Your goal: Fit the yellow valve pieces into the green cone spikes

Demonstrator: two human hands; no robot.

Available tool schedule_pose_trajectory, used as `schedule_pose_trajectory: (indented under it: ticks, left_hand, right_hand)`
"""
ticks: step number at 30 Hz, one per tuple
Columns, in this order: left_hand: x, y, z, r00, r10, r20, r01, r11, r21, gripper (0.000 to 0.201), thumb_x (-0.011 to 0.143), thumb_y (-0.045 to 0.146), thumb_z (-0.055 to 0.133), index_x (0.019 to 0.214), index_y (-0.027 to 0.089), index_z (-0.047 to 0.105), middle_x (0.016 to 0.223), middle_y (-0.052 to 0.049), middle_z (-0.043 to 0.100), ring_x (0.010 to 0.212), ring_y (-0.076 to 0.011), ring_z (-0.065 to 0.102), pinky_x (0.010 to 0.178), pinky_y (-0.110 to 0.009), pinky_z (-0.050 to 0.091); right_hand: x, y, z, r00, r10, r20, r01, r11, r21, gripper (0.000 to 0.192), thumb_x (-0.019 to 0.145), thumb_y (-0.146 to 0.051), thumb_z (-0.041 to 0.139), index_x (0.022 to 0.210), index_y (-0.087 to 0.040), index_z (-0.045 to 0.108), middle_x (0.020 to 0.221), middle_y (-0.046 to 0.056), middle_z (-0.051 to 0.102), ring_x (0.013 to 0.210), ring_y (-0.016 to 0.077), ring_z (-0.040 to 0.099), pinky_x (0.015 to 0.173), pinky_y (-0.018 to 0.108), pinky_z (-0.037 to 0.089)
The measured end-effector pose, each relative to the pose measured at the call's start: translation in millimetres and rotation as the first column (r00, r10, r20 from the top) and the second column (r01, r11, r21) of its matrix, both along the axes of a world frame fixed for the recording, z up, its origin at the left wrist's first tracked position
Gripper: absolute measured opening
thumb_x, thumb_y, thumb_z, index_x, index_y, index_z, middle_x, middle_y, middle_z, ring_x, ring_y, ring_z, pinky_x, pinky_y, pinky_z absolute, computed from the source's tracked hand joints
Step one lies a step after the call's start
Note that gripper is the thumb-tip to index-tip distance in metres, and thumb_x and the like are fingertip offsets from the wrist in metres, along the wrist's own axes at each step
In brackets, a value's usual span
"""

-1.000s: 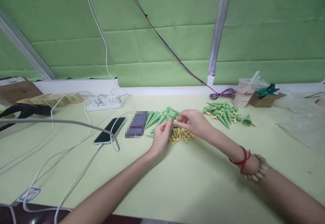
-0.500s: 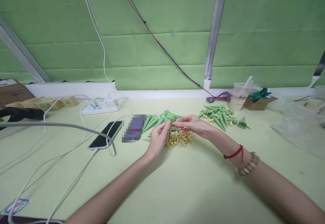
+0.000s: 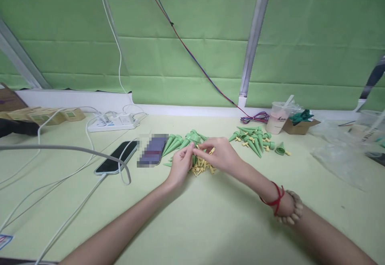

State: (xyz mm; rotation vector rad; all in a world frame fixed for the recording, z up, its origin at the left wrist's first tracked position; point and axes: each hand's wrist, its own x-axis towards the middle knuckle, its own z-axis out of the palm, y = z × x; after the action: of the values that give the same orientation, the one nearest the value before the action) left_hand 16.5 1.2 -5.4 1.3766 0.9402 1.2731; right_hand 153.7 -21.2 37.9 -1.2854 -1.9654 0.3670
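My left hand [image 3: 180, 164] pinches a green plastic cone [image 3: 194, 138] by its wide end, just above the table. My right hand [image 3: 221, 154] meets it from the right and holds a small yellow plug [image 3: 212, 150] between its fingers, close to the cone's top. Under both hands lies a heap of yellow plugs [image 3: 201, 166]. A pile of bare green cones [image 3: 176, 142] lies just behind my left hand. Further right is a group of green cones with yellow plugs fitted [image 3: 251, 138].
A phone [image 3: 116, 157] on a white cable and a blurred dark object [image 3: 153, 150] lie left of the cones. A power strip [image 3: 112, 122] sits at the back left. A plastic cup [image 3: 276, 116], a cardboard box [image 3: 299, 125] and clear plastic bags [image 3: 343, 154] stand at the right.
My hands have stayed together over the yellow heap and dropped slightly toward it, the right hand turning palm down. The camera has shifted a little to the right.
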Motion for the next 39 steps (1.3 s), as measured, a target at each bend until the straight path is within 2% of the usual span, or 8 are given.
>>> schedule_pose_trajectory:
  ticks: [5, 11, 16, 20, 25, 30, 33, 39]
  left_hand:
    - [-2.2, 0.9, 6.4, 0.998, -0.066, 0.009, 0.065, 0.996, 0.065, 0.047, 0.077, 0.056, 0.051, 0.053, 0.018, 0.036, 0.042, 0.007, 0.022, 0.038, -0.0049, 0.018, 0.039, -0.022, 0.014]
    - [-5.9, -6.1, 11.4, 0.990, -0.044, -0.137, 0.072, 0.975, 0.210, 0.045, 0.079, 0.052, 0.049, 0.052, 0.016, 0.042, 0.044, 0.005, 0.027, 0.042, -0.0063, 0.022, 0.040, -0.022, 0.018]
    - [-4.2, -6.7, 7.2, 0.987, -0.033, -0.159, 0.055, 0.989, 0.139, 0.043, 0.077, 0.052, 0.052, 0.054, 0.016, 0.046, 0.043, 0.006, 0.025, 0.041, -0.0062, 0.020, 0.040, -0.022, 0.014]
    - [-2.3, -5.4, 6.8, 0.989, -0.032, -0.143, 0.045, 0.995, 0.086, 0.044, 0.077, 0.055, 0.051, 0.056, 0.016, 0.048, 0.041, 0.007, 0.021, 0.038, -0.0054, 0.018, 0.039, -0.022, 0.012]
    - [-2.9, -1.8, 7.1, 0.993, -0.038, -0.115, 0.044, 0.998, 0.047, 0.045, 0.076, 0.058, 0.050, 0.057, 0.016, 0.049, 0.040, 0.008, 0.020, 0.036, -0.0045, 0.017, 0.038, -0.021, 0.011]
    - [-4.0, 4.1, 2.7, 0.997, 0.000, -0.075, 0.006, 0.997, 0.079, 0.045, 0.076, 0.056, 0.051, 0.056, 0.016, 0.044, 0.042, 0.008, 0.020, 0.038, -0.0040, 0.016, 0.039, -0.020, 0.011]
    - [-4.2, 4.5, 1.8, 0.997, -0.029, -0.073, 0.034, 0.997, 0.074, 0.045, 0.077, 0.056, 0.050, 0.057, 0.017, 0.044, 0.041, 0.008, 0.020, 0.038, -0.0042, 0.016, 0.039, -0.020, 0.011]
    - [-5.9, 1.4, 4.4, 0.990, -0.055, -0.132, 0.071, 0.990, 0.121, 0.046, 0.078, 0.057, 0.047, 0.057, 0.016, 0.045, 0.041, 0.007, 0.021, 0.038, -0.0045, 0.018, 0.039, -0.021, 0.013]
  right_hand:
    - [15.9, 12.0, 6.5, 0.855, 0.025, -0.518, -0.323, 0.807, -0.494, 0.035, 0.070, -0.046, 0.067, 0.082, -0.013, 0.068, 0.079, 0.006, 0.066, 0.064, 0.0106, 0.058, 0.055, 0.021, 0.051]
    - [20.6, 10.7, 8.7, 0.779, 0.069, -0.623, -0.508, 0.652, -0.563, 0.034, 0.058, -0.043, 0.076, 0.065, -0.013, 0.062, 0.062, -0.002, 0.056, 0.057, 0.0057, 0.053, 0.057, 0.019, 0.050]
    - [15.0, 12.1, 3.3, 0.842, 0.006, -0.539, -0.316, 0.815, -0.486, 0.032, 0.055, -0.031, 0.076, 0.054, -0.016, 0.049, 0.052, -0.006, 0.049, 0.051, 0.0069, 0.050, 0.054, 0.022, 0.048]
    - [6.0, 9.3, -4.5, 0.978, -0.032, -0.207, 0.016, 0.997, -0.080, 0.020, 0.062, -0.017, 0.064, 0.052, -0.017, 0.046, 0.050, -0.004, 0.047, 0.050, 0.0084, 0.045, 0.047, 0.021, 0.035]
    - [3.9, 7.0, -9.4, 0.984, -0.096, 0.151, 0.038, 0.936, 0.350, 0.016, 0.072, -0.012, 0.054, 0.059, -0.018, 0.048, 0.065, 0.002, 0.055, 0.067, 0.0135, 0.052, 0.055, 0.023, 0.034]
    - [13.0, 13.8, -4.9, 0.980, -0.020, -0.196, -0.009, 0.989, -0.149, 0.023, 0.072, -0.038, 0.064, 0.081, -0.017, 0.060, 0.073, 0.003, 0.062, 0.061, 0.0127, 0.056, 0.054, 0.024, 0.045]
    - [18.6, 15.5, 0.5, 0.884, -0.020, -0.467, -0.223, 0.860, -0.459, 0.035, 0.074, -0.045, 0.062, 0.092, -0.015, 0.061, 0.085, 0.006, 0.064, 0.066, 0.0131, 0.060, 0.054, 0.024, 0.051]
    - [24.0, 14.5, 5.1, 0.788, 0.016, -0.615, -0.465, 0.671, -0.578, 0.031, 0.065, -0.040, 0.072, 0.077, -0.013, 0.065, 0.076, 0.002, 0.063, 0.064, 0.0073, 0.058, 0.063, 0.019, 0.052]
